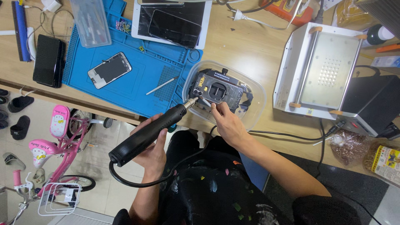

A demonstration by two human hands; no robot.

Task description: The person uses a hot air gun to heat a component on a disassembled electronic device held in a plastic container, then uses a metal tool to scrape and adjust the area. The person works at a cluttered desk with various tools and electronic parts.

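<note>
At centre frame, the left hand grips a black hot-air tool low on its handle, nozzle aimed at the opened phone lying in a clear plastic tub, which contains loose parts. The right hand pinches a thin tool (tweezers, probably) beside the nozzle, steadying the work.

black hot-air tool with a silver nozzle and black cord. clear plastic tub around a black and grey phone frame. bright blue mat with a ribbed grid edge, on a pale wood-grain desk. white and grey machine with a dotted metal plate. pink child's bicycle with a white basket. black trousers flecked with green and pink.
</note>
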